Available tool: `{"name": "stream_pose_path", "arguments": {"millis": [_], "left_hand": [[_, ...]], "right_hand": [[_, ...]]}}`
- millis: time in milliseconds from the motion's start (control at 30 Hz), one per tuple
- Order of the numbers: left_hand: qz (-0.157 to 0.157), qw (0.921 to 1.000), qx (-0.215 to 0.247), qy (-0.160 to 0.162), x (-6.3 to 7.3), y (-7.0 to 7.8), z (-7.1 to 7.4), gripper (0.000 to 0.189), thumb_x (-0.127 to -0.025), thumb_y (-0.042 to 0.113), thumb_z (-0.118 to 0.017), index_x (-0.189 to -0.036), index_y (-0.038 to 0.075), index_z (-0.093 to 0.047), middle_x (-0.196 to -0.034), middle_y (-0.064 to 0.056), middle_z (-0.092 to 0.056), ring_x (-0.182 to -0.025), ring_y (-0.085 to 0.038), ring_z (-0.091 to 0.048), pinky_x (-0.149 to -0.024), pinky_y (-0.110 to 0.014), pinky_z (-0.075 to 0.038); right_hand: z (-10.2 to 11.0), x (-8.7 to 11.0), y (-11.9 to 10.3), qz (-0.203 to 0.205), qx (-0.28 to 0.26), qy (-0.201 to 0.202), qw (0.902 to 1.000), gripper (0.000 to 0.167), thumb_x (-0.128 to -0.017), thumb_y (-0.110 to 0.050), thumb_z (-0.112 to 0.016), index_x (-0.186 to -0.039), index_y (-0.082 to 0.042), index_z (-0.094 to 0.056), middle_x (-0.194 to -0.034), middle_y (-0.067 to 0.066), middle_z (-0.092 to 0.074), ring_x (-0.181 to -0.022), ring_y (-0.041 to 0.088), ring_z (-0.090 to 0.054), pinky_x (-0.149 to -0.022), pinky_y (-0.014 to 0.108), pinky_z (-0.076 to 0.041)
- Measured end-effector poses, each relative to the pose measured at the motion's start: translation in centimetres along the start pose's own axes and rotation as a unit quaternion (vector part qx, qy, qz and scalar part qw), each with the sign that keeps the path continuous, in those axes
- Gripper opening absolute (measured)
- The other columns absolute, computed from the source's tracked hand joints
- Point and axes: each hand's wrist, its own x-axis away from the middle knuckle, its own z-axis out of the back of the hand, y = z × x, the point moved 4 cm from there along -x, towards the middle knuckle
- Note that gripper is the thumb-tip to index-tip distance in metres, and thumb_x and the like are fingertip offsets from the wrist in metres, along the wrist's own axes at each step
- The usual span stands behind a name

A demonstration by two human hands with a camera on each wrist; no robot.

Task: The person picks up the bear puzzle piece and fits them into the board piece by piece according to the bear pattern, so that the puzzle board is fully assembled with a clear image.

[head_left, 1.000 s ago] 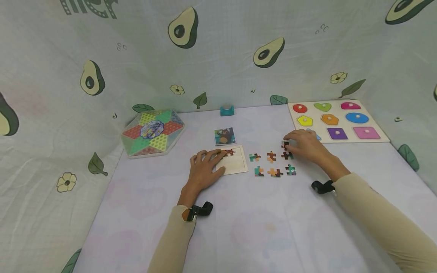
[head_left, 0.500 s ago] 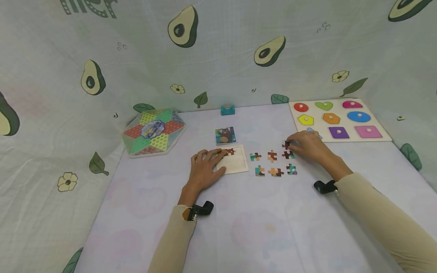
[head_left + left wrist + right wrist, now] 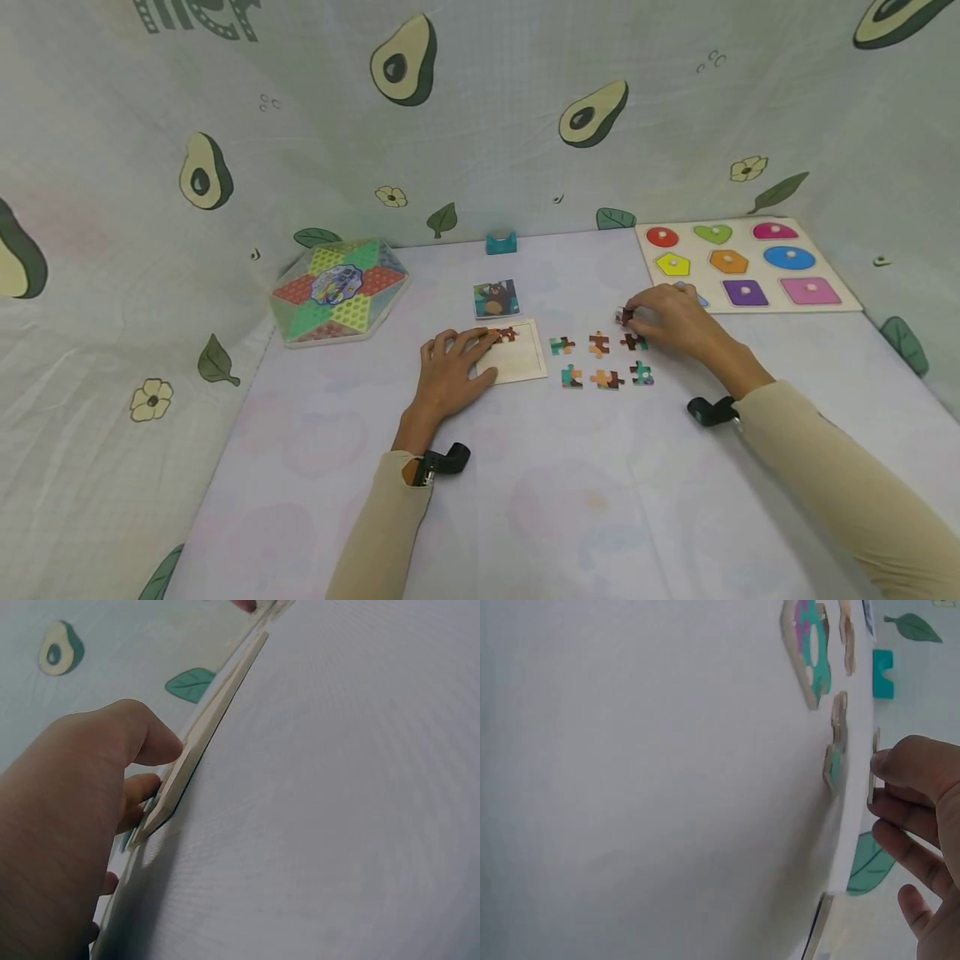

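A small pale wooden puzzle tray [image 3: 512, 363] lies mid-table, with brown puzzle pieces [image 3: 506, 334] at its upper edge. My left hand [image 3: 447, 375] rests on the tray's left side, fingers spread; in the left wrist view the thumb [image 3: 161, 746] touches the tray's edge [image 3: 196, 750]. Off to the right, my right hand [image 3: 670, 318] pinches a jigsaw piece [image 3: 622, 316] between thumb and fingers. The right wrist view shows that piece [image 3: 874, 769] edge-on, raised off the table. Several loose jigsaw pieces [image 3: 606, 379] lie in two rows between the hands.
A picture card of a bear [image 3: 496, 298] lies behind the tray, and a teal block [image 3: 501, 243] stands farther back. On the left is a hexagonal game box [image 3: 339, 292]. A shape board [image 3: 746, 265] with knobbed pieces lies behind the right hand.
My right hand has lifted the jigsaw piece slightly and tilted it. The left hand stays on the tray.
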Motion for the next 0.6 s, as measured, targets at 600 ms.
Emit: {"name": "stream_pose_path", "arguments": {"millis": [600], "left_hand": [[0.002, 0.9999, 0.005, -0.009, 0.1, -0.1, 0.1, 0.060, -0.096, 0.054, -0.049, -0.153, 0.036, -0.042, -0.155, 0.010, -0.037, -0.135, -0.027, -0.029, -0.109, -0.054, -0.019]], "right_hand": [[1.2, -2.0, -4.6, 0.053, -0.012, 0.016, 0.9984, 0.026, -0.087, -0.016, -0.077, -0.111, -0.006, -0.074, -0.116, 0.013, -0.070, -0.118, 0.035, -0.056, -0.102, 0.058, -0.029]]}}
